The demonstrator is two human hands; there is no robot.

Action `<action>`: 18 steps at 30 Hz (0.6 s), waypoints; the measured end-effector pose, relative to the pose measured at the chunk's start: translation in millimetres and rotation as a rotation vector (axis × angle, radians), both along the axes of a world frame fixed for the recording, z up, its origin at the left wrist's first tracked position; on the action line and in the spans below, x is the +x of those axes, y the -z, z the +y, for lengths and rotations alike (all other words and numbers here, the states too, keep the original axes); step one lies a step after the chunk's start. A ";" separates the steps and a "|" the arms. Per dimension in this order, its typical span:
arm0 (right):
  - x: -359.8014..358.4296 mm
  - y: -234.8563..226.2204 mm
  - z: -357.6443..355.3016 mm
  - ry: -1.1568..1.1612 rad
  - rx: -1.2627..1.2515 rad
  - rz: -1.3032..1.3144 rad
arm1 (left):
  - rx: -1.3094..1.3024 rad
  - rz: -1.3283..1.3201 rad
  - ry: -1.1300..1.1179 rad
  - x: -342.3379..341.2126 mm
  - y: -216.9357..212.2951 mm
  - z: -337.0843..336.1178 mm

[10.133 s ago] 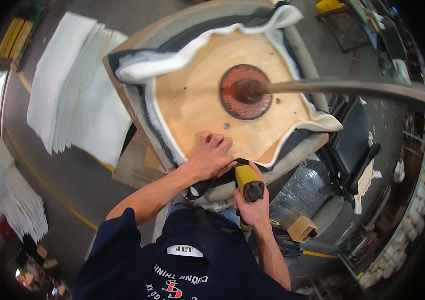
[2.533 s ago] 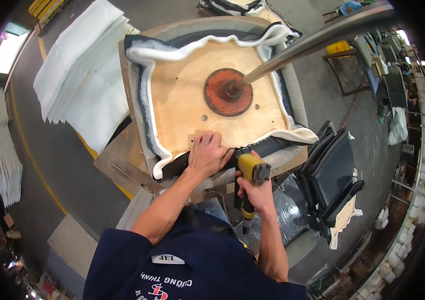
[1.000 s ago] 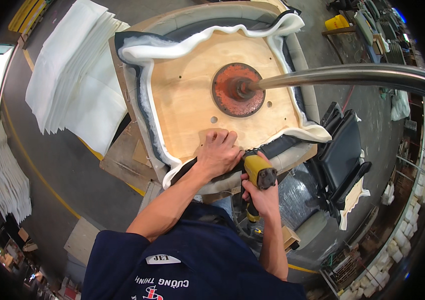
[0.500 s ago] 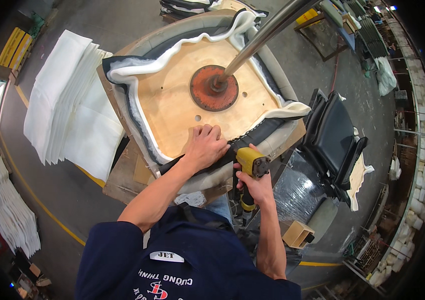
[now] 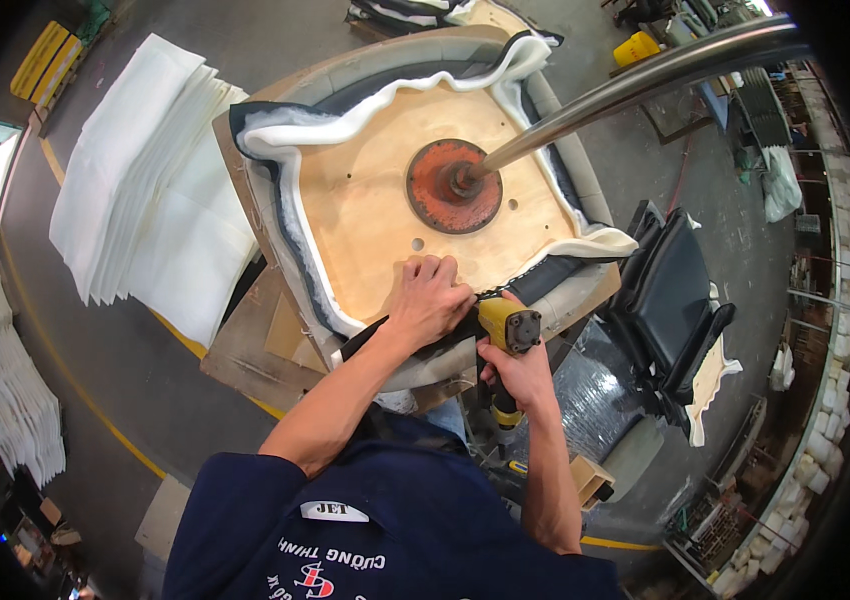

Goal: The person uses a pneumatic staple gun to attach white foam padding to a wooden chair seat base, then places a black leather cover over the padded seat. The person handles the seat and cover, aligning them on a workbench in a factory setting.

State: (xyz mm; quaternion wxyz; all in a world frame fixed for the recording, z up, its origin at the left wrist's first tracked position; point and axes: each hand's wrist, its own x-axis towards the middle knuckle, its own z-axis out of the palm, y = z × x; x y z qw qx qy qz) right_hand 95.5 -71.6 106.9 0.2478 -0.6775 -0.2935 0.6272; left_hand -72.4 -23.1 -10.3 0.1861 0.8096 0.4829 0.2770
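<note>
A plywood seat panel [image 5: 345, 220] lies face up before me, with white padding [image 5: 295, 210] and a black cover [image 5: 550, 277] folded up around its edges. My left hand [image 5: 432, 305] is closed on the cover's near edge, knuckles over the plywood; its fingertips are hidden. In my right hand [image 5: 522, 378] is a yellow and black staple gun [image 5: 508, 327], its nose at the cover's near edge just right of my left hand. A row of staples seems to run rightward from there. On the panel's middle presses a round red plate [image 5: 433, 200] at the end of a metal rod [image 5: 635, 95].
White padding sheets [image 5: 125, 180] are stacked at the left, with another pile [image 5: 5, 370] nearer. Black upholstered seats [image 5: 670, 280] stand at the right. A grey padded rim [image 5: 570, 150] surrounds the panel. A small wooden box [image 5: 590, 480] sits by my right forearm.
The whole scene has shifted slightly rightward in view, and the rod appears swung lower to the right. Both hands keep their grips, with the staple gun still close beside my left hand.
</note>
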 end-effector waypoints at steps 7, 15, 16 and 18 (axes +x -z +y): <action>4.6 5.7 -24.7 0.051 0.084 0.073 | 0.015 0.049 0.164 -27.9 -9.3 7.1; -18.4 -0.4 -12.1 0.016 0.028 -0.018 | 0.019 -0.006 0.072 -20.7 -7.8 -0.4; -19.1 0.4 -11.7 -0.001 0.031 -0.054 | 0.006 -0.005 0.073 -19.0 -7.4 -3.8; -21.1 4.2 -8.8 0.000 0.036 -0.069 | 0.006 -0.001 0.045 -18.0 -0.4 -5.8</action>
